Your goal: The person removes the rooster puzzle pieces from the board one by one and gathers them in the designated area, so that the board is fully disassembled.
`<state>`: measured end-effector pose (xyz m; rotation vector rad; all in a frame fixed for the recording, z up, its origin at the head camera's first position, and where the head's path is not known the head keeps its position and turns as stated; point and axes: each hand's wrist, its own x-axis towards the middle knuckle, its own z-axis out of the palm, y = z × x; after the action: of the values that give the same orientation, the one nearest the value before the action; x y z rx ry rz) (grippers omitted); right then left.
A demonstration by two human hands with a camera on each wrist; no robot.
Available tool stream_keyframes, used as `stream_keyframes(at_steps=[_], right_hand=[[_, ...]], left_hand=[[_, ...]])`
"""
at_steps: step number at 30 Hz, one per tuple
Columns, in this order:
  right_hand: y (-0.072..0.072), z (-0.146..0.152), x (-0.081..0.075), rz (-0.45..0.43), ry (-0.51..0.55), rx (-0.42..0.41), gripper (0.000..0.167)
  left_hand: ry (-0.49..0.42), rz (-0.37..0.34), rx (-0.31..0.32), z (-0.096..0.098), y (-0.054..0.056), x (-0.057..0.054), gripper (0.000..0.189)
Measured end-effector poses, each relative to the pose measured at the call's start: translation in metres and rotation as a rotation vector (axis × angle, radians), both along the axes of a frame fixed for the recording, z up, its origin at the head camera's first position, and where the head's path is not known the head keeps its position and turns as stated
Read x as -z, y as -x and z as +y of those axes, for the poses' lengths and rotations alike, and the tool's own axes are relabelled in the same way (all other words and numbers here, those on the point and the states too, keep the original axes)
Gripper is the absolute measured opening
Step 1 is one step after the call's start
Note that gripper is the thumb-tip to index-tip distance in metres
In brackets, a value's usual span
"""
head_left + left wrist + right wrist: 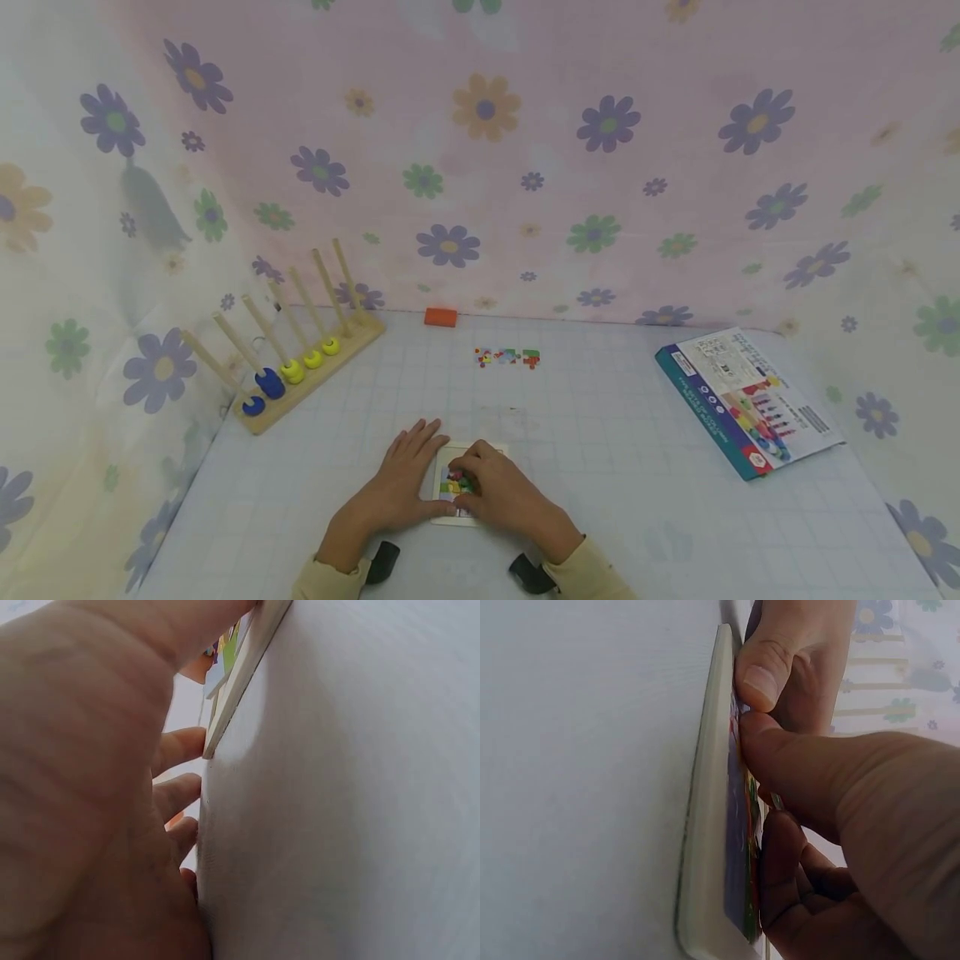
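Note:
A small jigsaw puzzle (454,487) with a colourful picture lies in a pale wooden tray (450,521) near the front of the table. My left hand (401,483) lies spread along the tray's left side, its thumb reaching over the near left corner. In the left wrist view its straight fingers (180,742) touch the tray's edge (238,682). My right hand (504,492) is over the tray's right part and pinches a puzzle piece (777,801) between thumb and curled fingers, close over the picture. The two thumbs nearly meet, and the fingers hide much of the puzzle.
Several loose puzzle pieces (507,357) lie farther back, with an orange block (440,317) behind them. At left stands a wooden peg rack (337,358) with blue and yellow beads. A printed box (750,400) lies at right. Flowered cloth (525,167) surrounds the table.

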<state>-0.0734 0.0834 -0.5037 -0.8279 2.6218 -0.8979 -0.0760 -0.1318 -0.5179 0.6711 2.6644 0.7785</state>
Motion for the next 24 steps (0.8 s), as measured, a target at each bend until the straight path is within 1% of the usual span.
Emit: stream_keyframes(at_steps=[3, 7, 13, 16, 24], right_hand=[[0.0002, 0.0000, -0.0003, -0.005, -0.001, 0.001, 0.040], [0.0009, 0.0003, 0.0001, -0.012, -0.010, -0.001, 0.042], [0.0007, -0.0001, 0.0024, -0.026, -0.016, 0.012, 0.044], [0.0006, -0.0009, 0.0031, -0.035, -0.020, 0.020, 0.044], [-0.0003, -0.0025, -0.0010, -0.048, -0.044, 0.039, 0.043]], left_hand=[[-0.004, 0.001, -0.003, 0.0005, 0.0002, -0.0006, 0.096], [-0.012, 0.000, -0.005, 0.0003, -0.0004, 0.0003, 0.097], [-0.038, -0.002, 0.000, 0.0002, -0.0002, -0.0004, 0.102], [-0.027, -0.007, -0.001, 0.0001, 0.0004, -0.0015, 0.102], [-0.039, -0.005, -0.002, 0.0007, 0.0002, -0.0038, 0.102]])
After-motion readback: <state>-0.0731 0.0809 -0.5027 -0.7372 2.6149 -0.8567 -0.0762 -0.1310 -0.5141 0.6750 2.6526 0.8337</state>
